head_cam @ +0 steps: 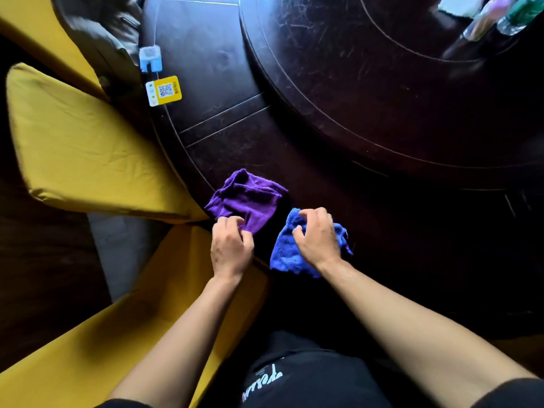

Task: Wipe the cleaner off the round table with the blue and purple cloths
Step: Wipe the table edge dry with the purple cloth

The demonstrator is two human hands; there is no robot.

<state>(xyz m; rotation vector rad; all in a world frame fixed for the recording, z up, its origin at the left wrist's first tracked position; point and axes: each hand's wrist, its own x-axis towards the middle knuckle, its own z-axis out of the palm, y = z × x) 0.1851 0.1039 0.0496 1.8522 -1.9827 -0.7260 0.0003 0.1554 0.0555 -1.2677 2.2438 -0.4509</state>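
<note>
Yellow tag [163, 91]: QR code, small print too blurred to read.
Black shirt [294, 378]: white script lettering, illegible.

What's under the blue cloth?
The blue cloth lies on the dark round table, with the right hand gripping it from above. The patch of table beneath it is covered, so any cleaner there can't be seen.

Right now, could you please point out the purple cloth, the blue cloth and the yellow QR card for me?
purple cloth [250, 198]: head view, on its bunched middle.
blue cloth [284, 248]: head view, on the flat part left of the right hand.
yellow QR card [163, 91]: head view, on the printed code.
</note>
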